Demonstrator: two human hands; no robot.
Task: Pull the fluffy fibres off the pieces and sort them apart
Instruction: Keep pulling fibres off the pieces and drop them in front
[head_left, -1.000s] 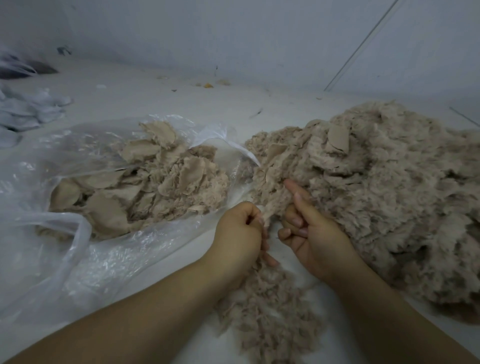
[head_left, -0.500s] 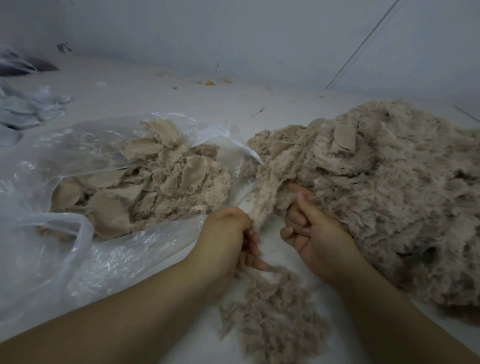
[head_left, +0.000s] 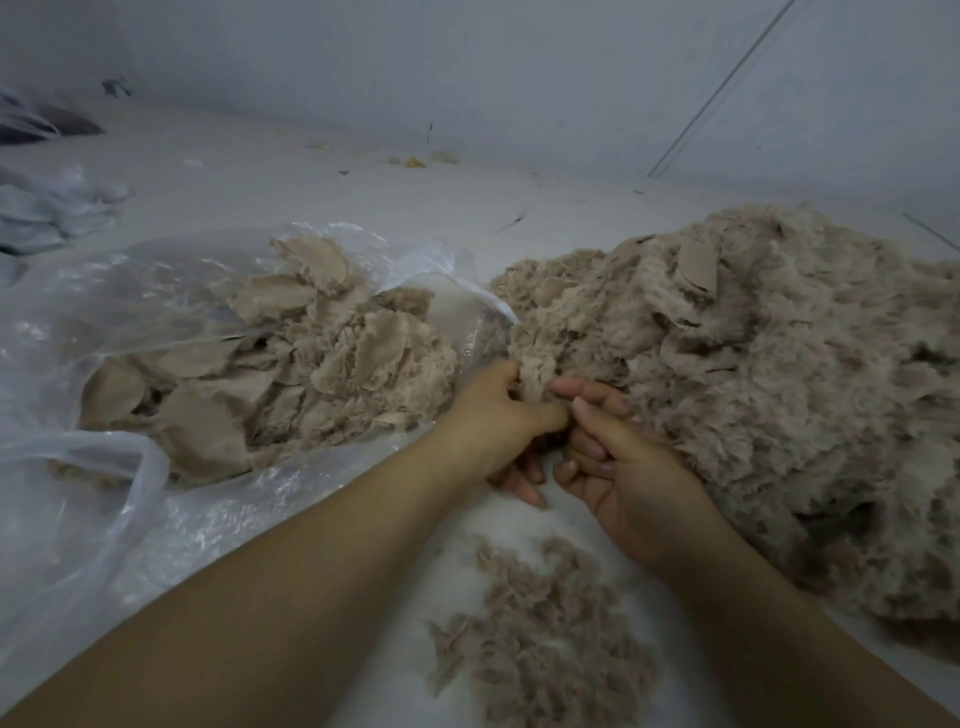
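head view, piece: fluffy piece (head_left: 535, 364) rises away from me at the big heap's (head_left: 779, 389) near-left edge.
left hand (head_left: 498, 415): my fingers curl, pinching its fluff.
right hand (head_left: 618, 467): thumb and forefinger pinch the piece's base; both hands equally near.
sorted: pulled fibres (head_left: 545, 639) lie toward me; stripped backings in plastic bag (head_left: 130, 509) at left.
surface: pale floor (head_left: 291, 176), wall behind.

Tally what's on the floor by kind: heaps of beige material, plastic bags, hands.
Heaps of beige material: 3 (big fluffy heap, stripped pieces in the bag, loose fibre pile)
Clear plastic bags: 1
Hands: 2 (left hand, right hand)
Total: 6
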